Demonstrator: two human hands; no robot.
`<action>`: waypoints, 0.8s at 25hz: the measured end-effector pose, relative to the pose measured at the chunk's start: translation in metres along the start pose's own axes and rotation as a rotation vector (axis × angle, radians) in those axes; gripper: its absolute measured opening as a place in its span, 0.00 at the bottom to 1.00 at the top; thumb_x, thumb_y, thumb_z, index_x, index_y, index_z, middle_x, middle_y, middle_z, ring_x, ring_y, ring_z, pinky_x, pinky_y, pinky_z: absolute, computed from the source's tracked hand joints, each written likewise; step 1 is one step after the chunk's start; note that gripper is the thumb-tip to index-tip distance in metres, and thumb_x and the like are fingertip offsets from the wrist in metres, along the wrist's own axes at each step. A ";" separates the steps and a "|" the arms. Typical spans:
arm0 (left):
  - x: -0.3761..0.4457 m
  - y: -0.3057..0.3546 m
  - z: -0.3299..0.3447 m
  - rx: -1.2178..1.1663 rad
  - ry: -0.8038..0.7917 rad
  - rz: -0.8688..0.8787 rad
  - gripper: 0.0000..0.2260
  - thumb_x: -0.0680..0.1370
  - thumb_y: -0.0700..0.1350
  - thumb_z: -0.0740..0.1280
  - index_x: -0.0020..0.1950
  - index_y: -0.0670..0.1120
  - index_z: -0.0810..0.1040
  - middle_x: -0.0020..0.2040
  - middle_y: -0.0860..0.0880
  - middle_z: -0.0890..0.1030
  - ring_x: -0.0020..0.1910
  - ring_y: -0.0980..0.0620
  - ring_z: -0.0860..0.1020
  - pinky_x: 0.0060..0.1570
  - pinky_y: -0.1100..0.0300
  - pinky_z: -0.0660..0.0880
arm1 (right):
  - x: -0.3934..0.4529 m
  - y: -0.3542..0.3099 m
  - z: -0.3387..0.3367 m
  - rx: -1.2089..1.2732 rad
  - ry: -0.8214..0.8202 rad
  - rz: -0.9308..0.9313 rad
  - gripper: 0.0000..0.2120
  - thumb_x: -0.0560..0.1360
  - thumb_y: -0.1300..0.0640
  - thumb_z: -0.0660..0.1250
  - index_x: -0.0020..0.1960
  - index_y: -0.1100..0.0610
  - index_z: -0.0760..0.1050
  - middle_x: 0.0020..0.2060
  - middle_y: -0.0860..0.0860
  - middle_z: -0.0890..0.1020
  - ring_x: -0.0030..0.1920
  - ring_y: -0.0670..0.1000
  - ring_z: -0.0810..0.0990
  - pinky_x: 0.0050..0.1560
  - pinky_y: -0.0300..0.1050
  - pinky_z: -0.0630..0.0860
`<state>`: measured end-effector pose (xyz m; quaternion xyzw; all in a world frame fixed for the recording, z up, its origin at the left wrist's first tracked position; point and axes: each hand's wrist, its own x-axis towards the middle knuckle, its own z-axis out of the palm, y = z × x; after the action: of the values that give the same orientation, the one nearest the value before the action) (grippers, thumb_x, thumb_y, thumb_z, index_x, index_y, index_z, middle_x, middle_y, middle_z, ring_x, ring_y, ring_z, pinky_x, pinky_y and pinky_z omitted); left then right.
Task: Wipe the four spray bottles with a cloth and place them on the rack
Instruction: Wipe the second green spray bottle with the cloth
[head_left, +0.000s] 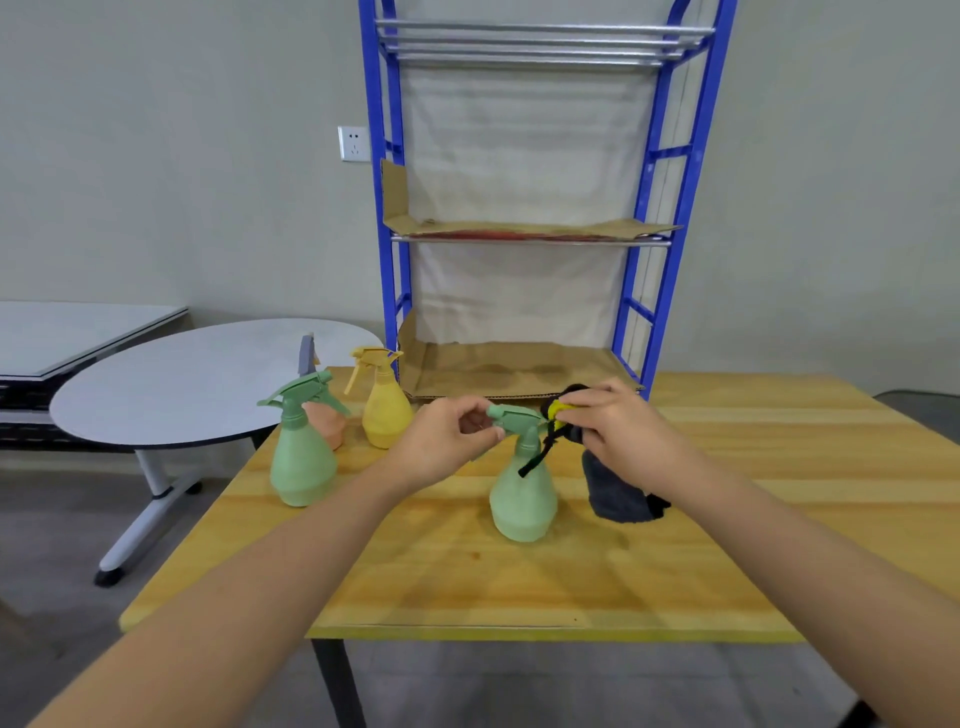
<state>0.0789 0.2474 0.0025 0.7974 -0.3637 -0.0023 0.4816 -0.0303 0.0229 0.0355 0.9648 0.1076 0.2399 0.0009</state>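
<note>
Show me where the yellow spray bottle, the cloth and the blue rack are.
yellow spray bottle (384, 415): head view, on its rounded body.
cloth (615, 493): head view, on the dark part hanging below the right hand.
blue rack (675, 208): head view, on its right upright post.

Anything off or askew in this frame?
Mostly tidy: no spills, visible bottles upright. The cardboard liners on the blue rack look rough. The middle liner has a torn left flap standing up; the bottom liner is creased and stained, overhanging the front edge.
</note>
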 end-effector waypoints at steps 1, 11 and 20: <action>0.001 0.001 -0.002 0.043 -0.022 0.038 0.10 0.78 0.44 0.72 0.57 0.54 0.81 0.40 0.57 0.81 0.36 0.60 0.77 0.41 0.61 0.75 | -0.007 0.009 -0.001 0.023 -0.033 0.055 0.16 0.77 0.66 0.64 0.61 0.54 0.82 0.64 0.46 0.79 0.62 0.56 0.70 0.63 0.46 0.70; 0.031 0.033 -0.009 0.609 -0.162 0.182 0.14 0.79 0.36 0.63 0.57 0.54 0.77 0.57 0.53 0.70 0.51 0.50 0.75 0.53 0.52 0.77 | -0.049 0.026 0.004 0.106 -0.024 0.209 0.17 0.76 0.67 0.65 0.61 0.54 0.81 0.63 0.47 0.80 0.63 0.54 0.71 0.63 0.41 0.66; 0.026 0.049 0.001 0.288 -0.180 0.139 0.17 0.78 0.43 0.70 0.67 0.51 0.76 0.63 0.54 0.77 0.55 0.55 0.81 0.56 0.60 0.80 | -0.075 -0.019 0.035 0.215 -0.108 -0.149 0.18 0.75 0.65 0.69 0.61 0.50 0.81 0.65 0.41 0.77 0.65 0.49 0.69 0.63 0.40 0.71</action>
<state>0.0692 0.2183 0.0490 0.8276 -0.4562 0.0116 0.3269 -0.0828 0.0280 -0.0308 0.9602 0.2039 0.1741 -0.0788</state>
